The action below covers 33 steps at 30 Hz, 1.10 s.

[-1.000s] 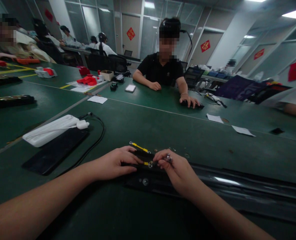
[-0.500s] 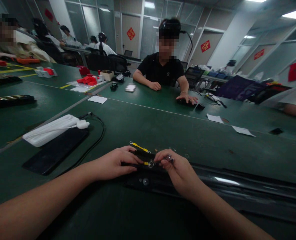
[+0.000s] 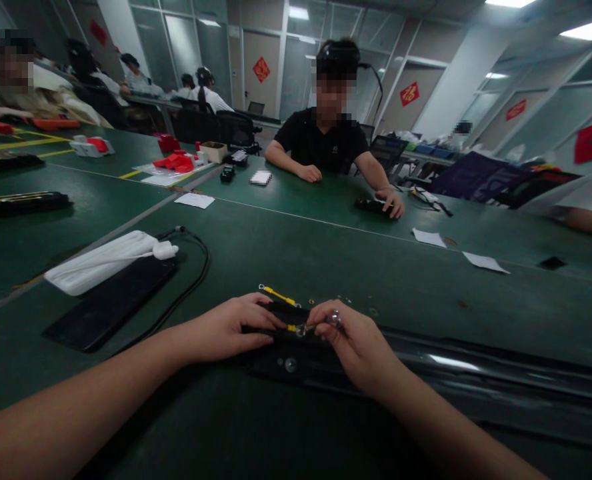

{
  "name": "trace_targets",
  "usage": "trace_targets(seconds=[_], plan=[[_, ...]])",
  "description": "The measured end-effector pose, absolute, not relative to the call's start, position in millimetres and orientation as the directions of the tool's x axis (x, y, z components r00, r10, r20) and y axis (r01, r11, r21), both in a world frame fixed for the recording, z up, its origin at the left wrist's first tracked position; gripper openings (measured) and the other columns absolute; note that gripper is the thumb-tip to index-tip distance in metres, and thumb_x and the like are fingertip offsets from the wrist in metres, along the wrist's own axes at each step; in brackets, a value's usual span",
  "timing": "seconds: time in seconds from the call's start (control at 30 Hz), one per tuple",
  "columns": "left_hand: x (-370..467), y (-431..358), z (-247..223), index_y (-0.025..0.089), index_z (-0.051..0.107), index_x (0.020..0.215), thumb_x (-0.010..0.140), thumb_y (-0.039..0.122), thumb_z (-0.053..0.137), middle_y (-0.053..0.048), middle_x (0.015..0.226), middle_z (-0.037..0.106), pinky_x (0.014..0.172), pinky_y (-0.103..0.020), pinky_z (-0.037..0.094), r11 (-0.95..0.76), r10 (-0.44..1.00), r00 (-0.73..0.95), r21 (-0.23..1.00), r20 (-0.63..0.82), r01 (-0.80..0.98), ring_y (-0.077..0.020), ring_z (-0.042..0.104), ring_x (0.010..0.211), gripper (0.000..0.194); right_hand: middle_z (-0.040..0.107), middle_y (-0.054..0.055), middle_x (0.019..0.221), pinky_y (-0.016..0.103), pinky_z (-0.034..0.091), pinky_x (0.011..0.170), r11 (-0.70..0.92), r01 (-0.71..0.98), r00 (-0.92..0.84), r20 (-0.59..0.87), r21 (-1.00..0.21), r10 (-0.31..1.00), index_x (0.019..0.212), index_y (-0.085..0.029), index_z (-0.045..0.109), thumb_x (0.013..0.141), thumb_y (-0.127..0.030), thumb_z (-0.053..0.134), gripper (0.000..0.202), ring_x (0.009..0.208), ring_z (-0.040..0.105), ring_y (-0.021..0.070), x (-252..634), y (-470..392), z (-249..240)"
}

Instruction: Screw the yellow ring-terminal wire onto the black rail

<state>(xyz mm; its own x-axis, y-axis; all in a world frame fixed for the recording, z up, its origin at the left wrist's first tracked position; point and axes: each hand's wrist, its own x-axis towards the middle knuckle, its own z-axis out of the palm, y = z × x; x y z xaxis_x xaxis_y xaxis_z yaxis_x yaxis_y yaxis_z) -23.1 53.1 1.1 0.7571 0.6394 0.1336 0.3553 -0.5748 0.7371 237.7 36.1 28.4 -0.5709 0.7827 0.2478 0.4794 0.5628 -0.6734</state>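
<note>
My left hand [image 3: 246, 325] is closed on the left end of a long black bar [image 3: 321, 363], fingers on top and thumb along the near side. Beside its fingertips shows a short yellow piece [image 3: 291, 328], perhaps a lead, meeting a shiny ring-shaped metal end. My right hand [image 3: 349, 333] pinches a small shiny metal tool [image 3: 335, 319] with a rounded end, whose other end reaches that ring. The fingers hide its middle, so I cannot tell its exact kind. A yellow lead with ring terminals [image 3: 279, 295] lies just beyond my left hand.
To the left lie a white power bank [image 3: 101, 263] with a cable, and a dark phone [image 3: 109, 307]. Small metal bits [image 3: 346, 299] lie beyond my right hand. Across the green table [image 3: 256, 233] a person's hand [image 3: 391, 202] touches a black object. Paper slips [image 3: 429, 237] lie right.
The metal tool's rounded end has shifted slightly left and tilted in my right hand. My left hand stays put. The person opposite has moved a spread hand to the right end of the black object.
</note>
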Motion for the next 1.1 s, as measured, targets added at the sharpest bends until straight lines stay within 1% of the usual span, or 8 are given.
trace_targets(seconds=[0.2,0.4,0.63,0.9,1.1], plan=[[-23.2,53.1,0.9,0.024,0.068,0.117,0.089,0.019,0.063,-0.003,0.117,0.069,0.109,-0.041,0.033,-0.559,0.650,0.749,0.747,0.126,0.359,-0.0239,0.046,0.126,0.029,0.063,0.004,0.090,0.031,0.045,0.072,0.572,0.466,-0.571,0.264,-0.675,0.777,0.095,-0.021,0.055,0.098,-0.021,0.040,0.015,0.079,0.059,0.0171,238.4,36.7,27.3],[-22.6,52.6,2.6,0.024,0.068,0.115,0.088,0.017,0.062,-0.003,0.117,0.069,0.110,-0.041,0.032,-0.561,0.647,0.753,0.744,0.122,0.362,-0.0230,0.047,0.125,0.028,0.063,0.004,0.090,0.032,0.046,0.073,0.569,0.459,-0.574,0.261,-0.682,0.776,0.096,-0.022,0.055,0.099,-0.021,0.038,0.018,0.081,0.060,0.0175,237.3,36.6,27.9],[-21.3,52.4,4.6,0.024,0.069,0.115,0.088,0.018,0.062,-0.004,0.116,0.069,0.109,-0.044,0.035,-0.555,0.656,0.745,0.745,0.119,0.370,-0.0244,0.047,0.125,0.028,0.065,0.005,0.093,0.033,0.047,0.075,0.576,0.464,-0.593,0.247,-0.673,0.766,0.096,-0.022,0.056,0.097,-0.017,0.039,0.018,0.084,0.061,0.0181,236.3,35.9,29.3],[-22.5,52.4,3.3,0.025,0.068,0.116,0.088,0.017,0.062,-0.002,0.118,0.068,0.110,-0.039,0.034,-0.563,0.650,0.751,0.738,0.116,0.373,-0.0227,0.046,0.126,0.029,0.064,0.004,0.092,0.032,0.045,0.074,0.565,0.477,-0.584,0.238,-0.673,0.776,0.096,-0.021,0.055,0.097,-0.019,0.039,0.016,0.081,0.059,0.0176,237.4,36.7,27.6],[-22.3,52.7,2.8,0.024,0.068,0.116,0.088,0.016,0.063,-0.002,0.118,0.068,0.110,-0.038,0.033,-0.570,0.645,0.753,0.737,0.128,0.363,-0.0226,0.046,0.125,0.029,0.063,0.004,0.092,0.032,0.044,0.074,0.551,0.485,-0.582,0.221,-0.679,0.783,0.096,-0.021,0.055,0.097,-0.019,0.040,0.015,0.081,0.059,0.0172,238.0,36.4,28.6]])
